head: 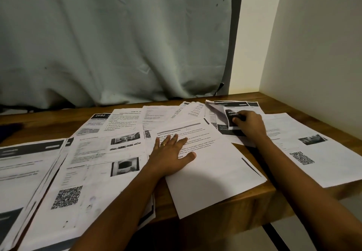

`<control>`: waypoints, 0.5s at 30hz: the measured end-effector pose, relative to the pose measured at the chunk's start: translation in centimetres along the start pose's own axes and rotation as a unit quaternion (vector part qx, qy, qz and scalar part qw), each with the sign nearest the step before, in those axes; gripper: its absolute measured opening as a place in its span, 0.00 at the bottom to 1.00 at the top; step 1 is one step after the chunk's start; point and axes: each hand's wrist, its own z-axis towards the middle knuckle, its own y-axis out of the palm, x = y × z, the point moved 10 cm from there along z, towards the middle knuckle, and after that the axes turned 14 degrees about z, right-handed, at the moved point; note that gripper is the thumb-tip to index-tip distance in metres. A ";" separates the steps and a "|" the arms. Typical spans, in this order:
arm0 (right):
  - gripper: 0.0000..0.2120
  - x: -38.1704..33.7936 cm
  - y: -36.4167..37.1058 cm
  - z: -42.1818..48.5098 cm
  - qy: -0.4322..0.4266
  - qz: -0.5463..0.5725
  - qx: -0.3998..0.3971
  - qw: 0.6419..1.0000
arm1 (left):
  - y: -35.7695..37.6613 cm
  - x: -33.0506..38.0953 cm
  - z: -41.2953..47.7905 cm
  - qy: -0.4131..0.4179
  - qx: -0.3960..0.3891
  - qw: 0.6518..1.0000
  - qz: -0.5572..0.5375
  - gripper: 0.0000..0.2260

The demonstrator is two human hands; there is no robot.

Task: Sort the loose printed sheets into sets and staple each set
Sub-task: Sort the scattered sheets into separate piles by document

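Sheets: loose printed sheets [88, 152] lie spread and overlapping over most of the surface [290, 103], from the near left to the far right corner.
Text sheet: a mostly white text sheet [211, 172] lies tilted in the middle on top of its neighbours, with its near corner at the front edge.
Left grip: the left grip [172, 152] lies flat on the upper left part of the text sheet. It is released, with the fingers straight and spread, the thumb out to the right and the palm pressing the paper down.
Ring: a gold ring [164, 144] sits on one finger of that hand.
Dark sheet: a dark sheet [230, 131] with a black block and white lettering lies on the far right pile, and its left edge curls up off the pages below.
Right grip: the right grip [249, 123] is grasping the dark sheet, with its fingers curled in over the black block. The forearm crosses the pages to the right of the text sheet.
QR sheet: a QR sheet [313, 168] with a small photo and a code lies flat at the right, just beside the right forearm.
Fan: a fan [193, 109] of several pages lies at the back centre, with their edges stepped.
Left pages: the pages here carry photos, a large code and dark headers, and one is headed 2692.
Curtain: a pale creased curtain [117, 45] hangs behind the surface.
Wall: a plain wall [313, 45] stands at the right.
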 end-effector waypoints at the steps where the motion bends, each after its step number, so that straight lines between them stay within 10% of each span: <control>1: 0.16 -0.8 -0.7 -0.1 -0.011 0.023 0.019 0.999 | 0.0 0.0 0.0 -0.002 0.004 1.000 0.000 0.31; 6: 0.15 -7.9 -1.5 -2.7 -0.124 0.069 0.020 0.990 | -0.9 -1.0 0.2 -0.037 0.052 0.988 -0.138 0.38; 15: 0.13 -12.2 5.4 -12.4 -0.172 0.020 -0.161 0.972 | -3.6 -3.4 -1.7 -0.171 0.095 0.828 -0.525 0.26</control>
